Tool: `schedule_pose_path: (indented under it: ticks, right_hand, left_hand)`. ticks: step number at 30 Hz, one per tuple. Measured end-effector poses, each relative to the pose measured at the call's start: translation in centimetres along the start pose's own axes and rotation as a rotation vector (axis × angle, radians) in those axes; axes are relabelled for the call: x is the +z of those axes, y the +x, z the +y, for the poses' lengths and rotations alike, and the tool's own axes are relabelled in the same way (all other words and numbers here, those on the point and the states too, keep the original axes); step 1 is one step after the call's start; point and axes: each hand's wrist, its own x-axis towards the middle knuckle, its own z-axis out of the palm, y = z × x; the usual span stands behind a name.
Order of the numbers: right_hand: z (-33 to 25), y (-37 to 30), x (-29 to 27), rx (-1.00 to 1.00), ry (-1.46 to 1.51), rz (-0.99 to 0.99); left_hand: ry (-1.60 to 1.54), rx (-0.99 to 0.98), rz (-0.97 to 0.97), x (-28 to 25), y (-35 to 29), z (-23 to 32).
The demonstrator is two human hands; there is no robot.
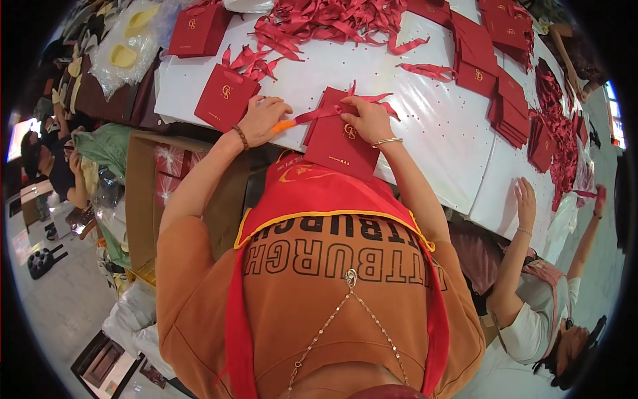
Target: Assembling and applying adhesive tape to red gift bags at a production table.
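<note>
A small red paper gift bag [342, 151] with gold print lies at the table's front edge, close to my body, with at least one more beneath it. My left hand [263, 121] is curled shut just left of the bag, with a small orange piece [284, 125] at its fingertips; whether this is a tool or a finger cover, I cannot tell. From there a red ribbon [312, 115] stretches across the bag's top. At the bag's upper edge, my right hand [369, 121] pinches the ribbon between thumb and fingers. Loose ribbon ends stick out beyond that hand.
Red bags stand at the left [228, 96], with stacks [475, 53] at the right. A ribbon heap [332, 23] covers the white table's [425, 153] far side. A cardboard box [143, 219] stands left of me. Another person's hand [525, 203] is at the right edge.
</note>
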Motion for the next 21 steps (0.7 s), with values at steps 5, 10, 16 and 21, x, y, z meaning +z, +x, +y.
schedule_pose_path:
  ticks: [5,10,16,21]
  right_hand:
    - [-0.1,-0.1,0.0,-0.004,0.023,0.014]
    - [-0.2,-0.1,-0.2,-0.032,0.029,0.022]
    - [-1.0,-0.2,-0.9,0.018,0.007,-0.047]
    - [-0.2,0.0,-0.2,-0.015,0.007,-0.01]
  left_hand:
    - [0.085,0.155,0.213,1.9,-1.7,-1.1]
    - [-0.535,-0.326,0.029,-2.9,-2.6,-1.0]
    - [-1.467,-0.368,0.126,-7.1,-6.5,-3.4]
    - [-1.791,-0.144,0.381,-7.2,-4.9,-2.3]
